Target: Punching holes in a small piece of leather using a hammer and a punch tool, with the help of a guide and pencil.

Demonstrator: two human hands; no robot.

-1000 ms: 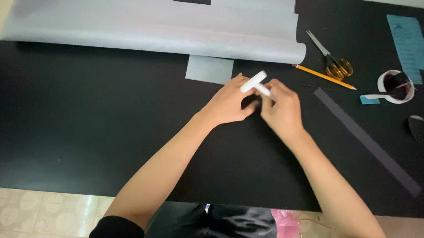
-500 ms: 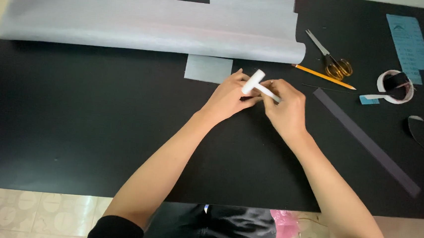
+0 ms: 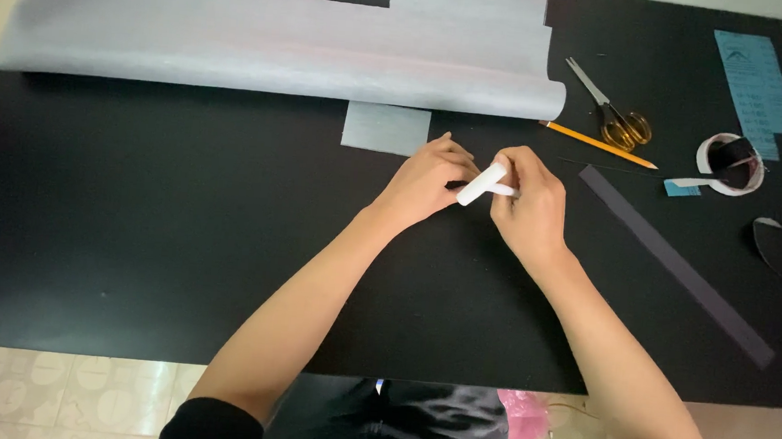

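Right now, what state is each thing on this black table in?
Left hand: pinching the small white stick.
Right hand: gripping the same stick.
Small white stick: held tilted between both hands.
Large grey paper sheet: spread flat, right edge curled.
Yellow-handled scissors: closed, lying flat.
Yellow pencil: lying flat.
White tape roll: end pulled loose.

The single head-worn camera is looking steeply down from above and just behind the person's forearms, facing forward across the wide black-covered counter (image 3: pixel 133 229), taking in nearly its whole top at moderate closeness.
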